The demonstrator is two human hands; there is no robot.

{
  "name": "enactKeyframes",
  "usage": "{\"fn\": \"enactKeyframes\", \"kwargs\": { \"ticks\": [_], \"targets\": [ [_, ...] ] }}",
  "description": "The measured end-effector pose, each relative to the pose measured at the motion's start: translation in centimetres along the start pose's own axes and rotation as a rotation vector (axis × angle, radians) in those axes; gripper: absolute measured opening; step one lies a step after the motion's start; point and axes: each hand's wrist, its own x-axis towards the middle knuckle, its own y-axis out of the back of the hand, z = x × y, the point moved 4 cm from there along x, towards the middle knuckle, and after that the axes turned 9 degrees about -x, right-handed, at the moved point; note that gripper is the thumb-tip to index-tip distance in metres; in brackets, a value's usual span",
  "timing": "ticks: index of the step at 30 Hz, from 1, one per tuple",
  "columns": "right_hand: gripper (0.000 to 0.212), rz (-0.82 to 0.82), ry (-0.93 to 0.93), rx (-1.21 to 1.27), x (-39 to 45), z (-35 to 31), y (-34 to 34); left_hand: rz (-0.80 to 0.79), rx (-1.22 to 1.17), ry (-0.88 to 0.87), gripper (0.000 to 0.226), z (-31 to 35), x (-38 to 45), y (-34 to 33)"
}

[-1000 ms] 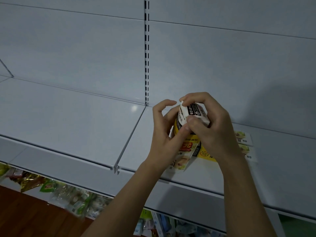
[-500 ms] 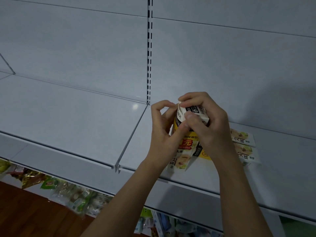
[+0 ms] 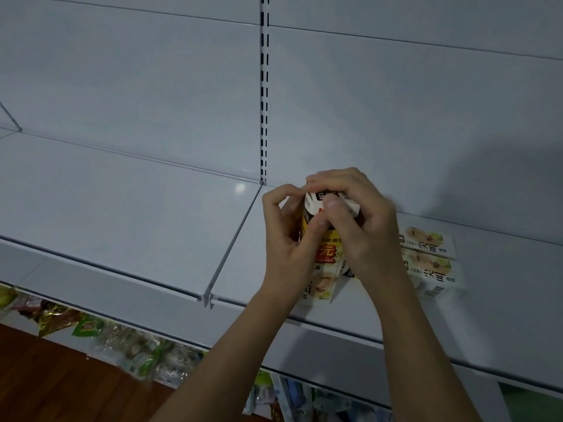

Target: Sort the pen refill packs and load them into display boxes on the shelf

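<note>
Your left hand [image 3: 289, 239] and right hand [image 3: 362, 226] both grip the upright display box [image 3: 326, 263], fingers [image 3: 335, 205] seemingly pinching its top flap [image 3: 323, 199] on the shelf [image 3: 152, 214].

Upright box [image 3: 325, 260] in your hands: red patch reads "元", ".5" just below; black print on top flap too covered to read. Two flat boxes [image 3: 432, 263] lying to your right: each shows "0.5" and "尖叫"; nearer one carries barcode on end.
</note>
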Motion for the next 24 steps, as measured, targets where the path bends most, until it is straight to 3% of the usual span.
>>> {"fn": "enactKeyframes", "kwargs": {
  "ticks": [7, 13, 18, 22, 24],
  "targets": [
    [0.015, 0.156, -0.021, 0.098, -0.9, 0.6, -0.3, 0.091, 0.063, -0.081, 0.028, -0.1, -0.1, 0.0],
    [0.018, 0.156, -0.017, 0.105, -0.8, 0.8, -0.5, 0.089, 0.082, -0.109, 0.025, -0.3, -0.3, 0.0],
    [0.017, 0.049, -0.086, 0.125, -0.7, 0.2, -0.3, 0.009, 0.184, -0.094, 0.039, 0.0, 0.0, 0.4],
    [0.049, -0.064, -0.171, 0.241, -1.1, 0.0, -0.5, -0.032, 0.312, -0.116, 0.044, 0.3, -0.2, 0.8],
    [0.069, -0.141, -0.234, 0.277, -1.1, 0.6, -0.9, 0.036, 0.334, -0.139, 0.037, 1.0, 0.3, 0.4]
  ]
}}
